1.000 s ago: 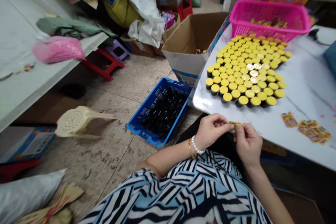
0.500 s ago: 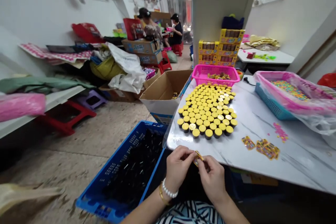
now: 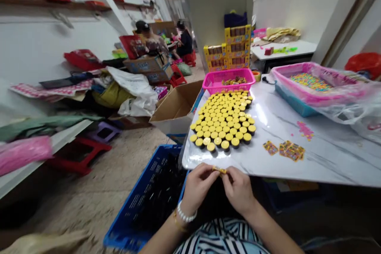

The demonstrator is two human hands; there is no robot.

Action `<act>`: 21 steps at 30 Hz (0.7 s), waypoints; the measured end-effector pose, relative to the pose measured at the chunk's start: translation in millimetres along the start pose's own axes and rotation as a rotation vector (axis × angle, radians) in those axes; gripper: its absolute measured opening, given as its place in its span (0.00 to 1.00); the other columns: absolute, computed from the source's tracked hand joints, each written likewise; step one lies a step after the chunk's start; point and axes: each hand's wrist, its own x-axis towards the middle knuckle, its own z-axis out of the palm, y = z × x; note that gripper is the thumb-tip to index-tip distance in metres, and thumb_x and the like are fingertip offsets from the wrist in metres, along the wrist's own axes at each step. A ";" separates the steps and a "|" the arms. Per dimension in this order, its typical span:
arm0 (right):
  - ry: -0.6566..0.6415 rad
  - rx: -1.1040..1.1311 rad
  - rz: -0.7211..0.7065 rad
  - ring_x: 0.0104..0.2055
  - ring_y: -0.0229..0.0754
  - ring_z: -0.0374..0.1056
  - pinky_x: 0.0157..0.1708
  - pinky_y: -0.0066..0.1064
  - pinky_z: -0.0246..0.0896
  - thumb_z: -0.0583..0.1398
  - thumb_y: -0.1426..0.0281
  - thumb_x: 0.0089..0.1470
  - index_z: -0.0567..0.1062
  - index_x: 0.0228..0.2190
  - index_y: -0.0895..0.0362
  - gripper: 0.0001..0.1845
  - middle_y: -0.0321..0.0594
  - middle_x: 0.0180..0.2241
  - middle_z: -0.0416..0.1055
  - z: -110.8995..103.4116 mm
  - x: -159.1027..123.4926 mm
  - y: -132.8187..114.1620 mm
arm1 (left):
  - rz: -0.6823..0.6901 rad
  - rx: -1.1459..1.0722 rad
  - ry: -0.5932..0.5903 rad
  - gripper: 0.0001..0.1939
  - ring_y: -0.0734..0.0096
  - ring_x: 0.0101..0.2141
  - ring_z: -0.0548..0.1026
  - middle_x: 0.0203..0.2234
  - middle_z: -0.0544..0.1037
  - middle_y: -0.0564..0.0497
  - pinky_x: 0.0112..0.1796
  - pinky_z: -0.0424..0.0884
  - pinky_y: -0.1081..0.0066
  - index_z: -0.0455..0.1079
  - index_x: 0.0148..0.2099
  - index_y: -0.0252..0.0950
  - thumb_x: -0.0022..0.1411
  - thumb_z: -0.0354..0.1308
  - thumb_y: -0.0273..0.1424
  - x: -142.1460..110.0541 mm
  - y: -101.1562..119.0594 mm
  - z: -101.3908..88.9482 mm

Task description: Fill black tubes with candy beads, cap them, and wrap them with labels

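Left hand (image 3: 195,190) and right hand (image 3: 239,190) pinch 1 yellow printed slip (image 3: 219,170) between them at the counter's (image 3: 333,166) near edge, apparently mid-roll or mid-fold, and the next move likely calls for even fingertip pressure to tighten it!

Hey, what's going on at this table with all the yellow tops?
Somebody's left hand and right hand are pinching a small, yellow printed piece between them, near the edge of a white, marble-patterned table. Lots of short, round black containers with yellow tops stand packed together on it. To their right lie flat, colourful printed pieces, some overlapping. Low down, left of the table, a blue plastic crate holds many dark pieces.
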 end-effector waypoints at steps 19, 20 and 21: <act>0.020 -0.143 -0.049 0.34 0.38 0.70 0.39 0.31 0.66 0.67 0.60 0.62 0.79 0.40 0.54 0.10 0.38 0.35 0.77 -59.8 35.4 17.0 | -0.141 -0.384 0.113 0.11 0.71 0.35 0.76 0.32 0.79 0.48 0.41 0.73 0.71 0.81 0.28 0.34 0.55 0.76 0.35 -16.6 -12.9 -13.5; 0.143 -0.258 -0.055 0.37 0.41 0.70 0.42 0.34 0.67 0.67 0.60 0.61 0.79 0.40 0.55 0.11 0.40 0.36 0.77 -67.3 46.2 25.3 | -0.125 -0.374 0.137 0.12 0.71 0.35 0.76 0.31 0.79 0.48 0.41 0.73 0.71 0.79 0.27 0.34 0.55 0.76 0.34 -17.4 -13.4 -13.8; 0.233 -0.369 -0.058 0.40 0.44 0.71 0.46 0.37 0.67 0.67 0.60 0.61 0.79 0.40 0.55 0.12 0.42 0.38 0.77 -73.0 57.1 34.2 | -0.124 -0.374 0.149 0.12 0.71 0.35 0.76 0.31 0.79 0.47 0.40 0.74 0.71 0.79 0.26 0.34 0.55 0.75 0.34 -18.4 -13.4 -13.8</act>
